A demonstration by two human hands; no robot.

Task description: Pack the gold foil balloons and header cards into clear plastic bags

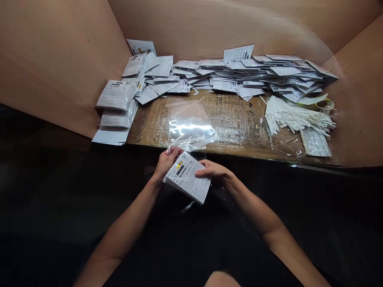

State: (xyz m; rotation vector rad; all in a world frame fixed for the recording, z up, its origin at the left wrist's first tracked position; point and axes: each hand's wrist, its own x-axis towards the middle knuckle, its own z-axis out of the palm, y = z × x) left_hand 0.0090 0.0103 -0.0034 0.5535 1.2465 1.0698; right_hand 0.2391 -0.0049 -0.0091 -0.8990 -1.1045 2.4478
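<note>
1. White printed cards point(187, 177), squared into a stack, sit between both hands just off the counter edge, touching a clear plastic bag point(190, 123).
2. Left hand point(166, 163) pinches the stack's upper corner tightly.
3. Right hand point(212, 171) holds the stack's far side in a narrow grip.
4. Brown cardboard-topped counter point(236, 115) carries heaps of white cards point(254, 75) and thin white sticks point(299, 117).

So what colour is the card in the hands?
White with a yellow and black mark; the card shows best in the head view.
</note>
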